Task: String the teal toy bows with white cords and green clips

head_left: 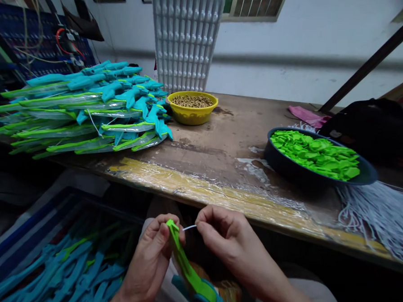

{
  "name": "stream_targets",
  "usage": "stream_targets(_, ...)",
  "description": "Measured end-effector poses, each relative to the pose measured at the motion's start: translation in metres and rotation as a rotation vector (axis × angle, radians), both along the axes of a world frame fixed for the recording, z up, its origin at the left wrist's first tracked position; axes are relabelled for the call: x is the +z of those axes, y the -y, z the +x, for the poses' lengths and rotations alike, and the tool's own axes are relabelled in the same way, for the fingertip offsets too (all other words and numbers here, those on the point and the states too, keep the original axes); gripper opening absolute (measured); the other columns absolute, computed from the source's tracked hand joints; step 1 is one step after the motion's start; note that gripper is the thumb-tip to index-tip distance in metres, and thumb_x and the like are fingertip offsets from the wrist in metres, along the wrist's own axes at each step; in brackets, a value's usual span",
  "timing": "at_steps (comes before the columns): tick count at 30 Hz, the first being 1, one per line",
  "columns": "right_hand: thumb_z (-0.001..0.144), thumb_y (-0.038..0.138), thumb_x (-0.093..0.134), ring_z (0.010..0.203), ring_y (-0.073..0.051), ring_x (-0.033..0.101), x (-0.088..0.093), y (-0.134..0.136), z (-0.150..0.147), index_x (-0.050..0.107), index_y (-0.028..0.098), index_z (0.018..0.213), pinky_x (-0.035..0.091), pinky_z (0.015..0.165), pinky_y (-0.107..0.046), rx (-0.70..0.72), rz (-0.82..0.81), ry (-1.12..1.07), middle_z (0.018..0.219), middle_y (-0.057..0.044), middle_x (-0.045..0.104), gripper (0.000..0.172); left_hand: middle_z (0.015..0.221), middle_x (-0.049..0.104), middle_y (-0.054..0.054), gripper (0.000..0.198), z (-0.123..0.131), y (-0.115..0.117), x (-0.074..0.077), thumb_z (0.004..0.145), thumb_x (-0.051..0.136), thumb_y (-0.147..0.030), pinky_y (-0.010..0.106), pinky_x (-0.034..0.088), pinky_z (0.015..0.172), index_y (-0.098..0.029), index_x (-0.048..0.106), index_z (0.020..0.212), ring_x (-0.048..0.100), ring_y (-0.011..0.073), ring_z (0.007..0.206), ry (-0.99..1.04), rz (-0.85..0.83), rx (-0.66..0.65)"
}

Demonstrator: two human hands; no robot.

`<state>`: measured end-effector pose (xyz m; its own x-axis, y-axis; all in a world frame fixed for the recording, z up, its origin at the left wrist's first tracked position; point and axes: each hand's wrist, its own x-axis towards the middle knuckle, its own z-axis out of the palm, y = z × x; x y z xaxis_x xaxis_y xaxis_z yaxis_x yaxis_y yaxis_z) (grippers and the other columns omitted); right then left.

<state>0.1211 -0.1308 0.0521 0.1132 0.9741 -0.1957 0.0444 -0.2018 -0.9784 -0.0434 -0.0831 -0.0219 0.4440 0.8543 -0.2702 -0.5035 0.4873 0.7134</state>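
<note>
Below the table edge, over my lap, my left hand [150, 256] is closed around the tip of a green and teal toy sword [190, 274], which slants down to the right with its teal handle lowest. My right hand [225, 238] pinches a thin white string [189, 227] that reaches the sword's green tip. The two hands sit close together, fingertips a few centimetres apart.
A wooden table [214, 169] bears a big pile of toy swords [85, 109] at left, a yellow bowl of small rings [192, 107], a dark tray of green plastic pieces [318, 157] and white strings [377, 212] at right. A blue crate with more swords [63, 261] stands low left.
</note>
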Motion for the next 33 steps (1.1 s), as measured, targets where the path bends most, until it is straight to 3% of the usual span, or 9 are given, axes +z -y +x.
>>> stream_targets(4,0.083,0.035,0.061,0.056,-0.009,0.037,-0.001,-0.002,0.000,0.057,0.017,0.076,0.030,0.051,-0.020,0.046,-0.024,-0.102,0.063,0.003,0.049,0.020,0.082,0.057,0.000,0.027,-0.002,-0.002,0.006,0.084,0.076,-0.047,0.026,0.044,0.068,-0.020,0.070,0.083,0.057,0.0130,0.070,0.165,0.186,-0.071)
stream_targets(8,0.080,0.030,0.063,0.053,-0.007,0.039,0.004,-0.005,-0.003,0.059,0.016,0.074,0.031,0.051,-0.019,0.076,-0.015,-0.230,0.060,0.004,0.052,0.016,0.078,0.055,-0.001,0.025,-0.001,-0.004,0.014,0.083,0.078,-0.044,0.027,0.043,0.064,-0.022,0.067,0.084,0.057,0.0125,0.064,0.295,0.220,-0.132)
stream_targets(14,0.079,0.024,0.058,0.069,-0.013,0.064,0.018,0.000,-0.017,0.060,0.017,0.075,0.049,0.071,-0.024,0.198,-0.037,-0.501,0.065,-0.001,0.065,0.009,0.062,0.049,-0.004,0.028,0.001,-0.002,0.017,0.072,0.084,-0.044,0.023,0.037,0.046,-0.024,0.064,0.070,0.048,0.0083,0.043,0.388,0.190,-0.144)
stream_targets(17,0.075,0.019,0.055,0.065,-0.011,0.060,0.026,0.004,-0.023,0.060,0.017,0.070,0.045,0.063,-0.020,0.194,-0.043,-0.460,0.068,0.000,0.064,0.007,0.053,0.045,-0.005,0.045,-0.002,-0.003,0.012,0.061,0.089,-0.055,0.025,0.031,0.037,-0.023,0.056,0.058,0.039,0.0081,0.034,0.316,0.145,-0.167)
stream_targets(21,0.074,0.014,0.049,0.050,-0.004,0.042,0.033,0.005,-0.025,0.051,0.017,0.062,0.029,0.048,-0.017,0.194,0.011,-0.361,0.070,0.001,0.064,0.012,0.047,0.044,-0.002,0.060,-0.003,-0.006,0.008,0.052,0.091,-0.062,0.029,0.035,0.039,-0.023,0.045,0.048,0.039,0.0109,0.037,0.174,0.120,-0.173)
stream_targets(28,0.079,0.011,0.049,0.064,-0.008,0.049,0.029,0.004,-0.027,0.052,0.018,0.065,0.040,0.057,-0.016,0.168,0.122,-0.209,0.069,0.003,0.056,0.016,0.051,0.045,-0.004,0.045,-0.002,-0.007,0.004,0.064,0.087,-0.051,0.029,0.041,0.045,-0.024,0.053,0.054,0.046,0.0117,0.040,0.257,0.106,-0.157)
stream_targets(33,0.074,0.002,0.048,0.057,-0.006,0.043,0.026,0.003,-0.029,0.054,0.017,0.064,0.034,0.051,-0.014,0.139,0.131,-0.141,0.062,0.005,0.049,0.019,0.057,0.049,-0.004,0.032,-0.002,-0.008,-0.002,0.069,0.086,-0.042,0.027,0.046,0.047,-0.024,0.060,0.062,0.053,0.0128,0.045,0.399,0.100,-0.196)
